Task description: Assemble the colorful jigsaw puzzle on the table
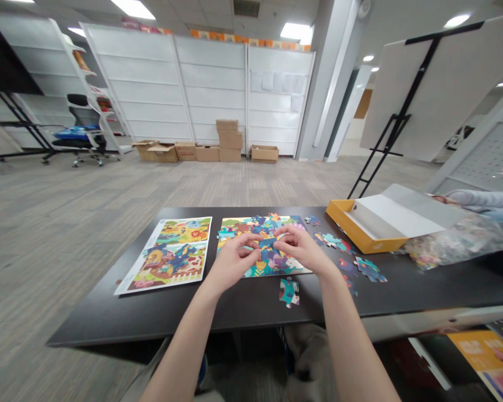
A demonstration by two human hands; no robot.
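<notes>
Between my two hands is a blue jigsaw puzzle piece (267,243), held over the colourful puzzle picture (260,269). My left hand (236,260) pinches its left side with thumb and fingers. On the other side, the fingertips of my right hand (300,249) are closed on the same piece. Some loose pieces lie along the top edge of the picture. A teal puzzle piece (289,292) rests on the black table just below it. To the right are more loose pieces, among them a blue one (369,269). My hands cover part of the picture.
A printed picture sheet (174,255) lies on the left of the black table (104,315). At the right stand an open yellow box (371,244) and a clear plastic bag (452,240). Beyond are cardboard boxes (230,140), an office chair (84,131) and a whiteboard stand (396,123).
</notes>
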